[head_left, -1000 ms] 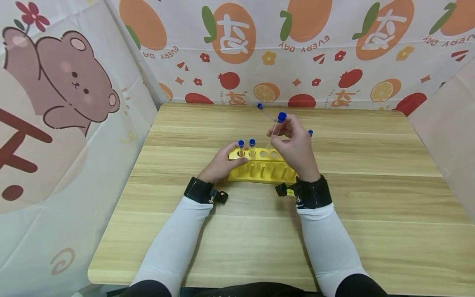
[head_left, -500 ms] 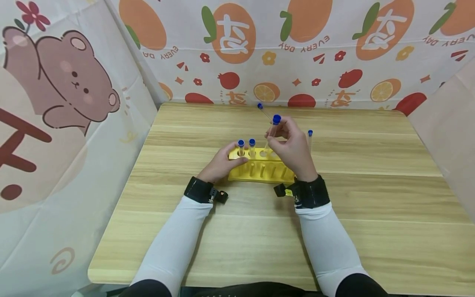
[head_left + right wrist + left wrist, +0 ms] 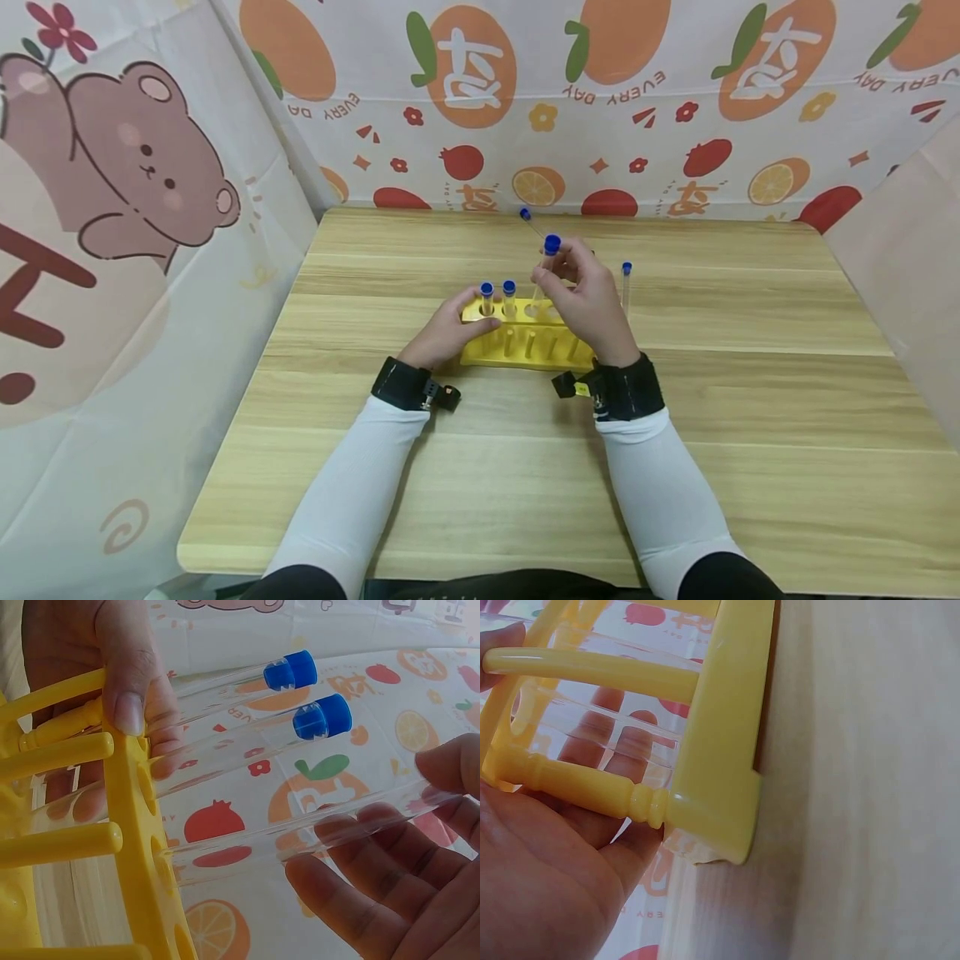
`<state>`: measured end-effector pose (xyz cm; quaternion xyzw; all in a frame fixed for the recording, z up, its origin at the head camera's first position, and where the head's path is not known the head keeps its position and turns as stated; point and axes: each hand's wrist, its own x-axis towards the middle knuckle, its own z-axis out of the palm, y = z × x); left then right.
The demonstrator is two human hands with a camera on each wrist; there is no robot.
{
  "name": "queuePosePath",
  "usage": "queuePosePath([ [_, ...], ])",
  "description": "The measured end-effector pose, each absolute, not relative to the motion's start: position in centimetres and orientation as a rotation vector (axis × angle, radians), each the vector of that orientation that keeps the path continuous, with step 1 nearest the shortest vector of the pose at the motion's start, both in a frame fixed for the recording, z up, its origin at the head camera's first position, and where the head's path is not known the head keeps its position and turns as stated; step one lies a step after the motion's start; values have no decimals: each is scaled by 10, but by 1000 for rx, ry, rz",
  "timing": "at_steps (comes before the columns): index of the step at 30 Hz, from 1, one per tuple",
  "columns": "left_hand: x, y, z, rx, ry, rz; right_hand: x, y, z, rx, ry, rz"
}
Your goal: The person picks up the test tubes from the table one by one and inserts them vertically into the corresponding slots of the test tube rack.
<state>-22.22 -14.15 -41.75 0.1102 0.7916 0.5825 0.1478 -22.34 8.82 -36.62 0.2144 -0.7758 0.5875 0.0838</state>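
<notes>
My left hand (image 3: 446,333) grips the left end of a yellow test tube rack (image 3: 528,357), thumb on its top plate. Two clear test tubes with blue caps, one at the left end (image 3: 487,291) and one beside it (image 3: 509,288), stand in the rack's holes. Between thumb and fingers, my right hand (image 3: 596,304) pinches another blue-capped test tube (image 3: 551,246) above the rack. In the right wrist view, the lower end of this tube (image 3: 247,855) meets the third hole; how deep it sits I cannot tell. My right hand hides the rack's right part in the head view.
On the wooden table (image 3: 750,400), one blue-capped tube (image 3: 626,283) lies right of my right hand. Another tube (image 3: 527,216) lies near the back edge, partly hidden by that hand. Printed cloth (image 3: 555,158) hangs directly behind the table.
My right hand has moved slightly left with its test tube, which now stands more upright over the third hole. The tube on the right is more exposed. My left hand stays on the rack.
</notes>
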Motion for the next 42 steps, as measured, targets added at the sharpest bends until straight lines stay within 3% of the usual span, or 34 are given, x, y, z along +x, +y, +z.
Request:
queuePosePath([
  [18,-223,-142,-416,347,2293,1668,-223,87,-364,606,-2321,1713],
  [26,-238,-146,-446,343,2289,1696,-226,88,-368,639,-2300,1726],
  [42,-239,-147,-449,384,2275,1729,-229,86,-371,674,-2345,1724],
])
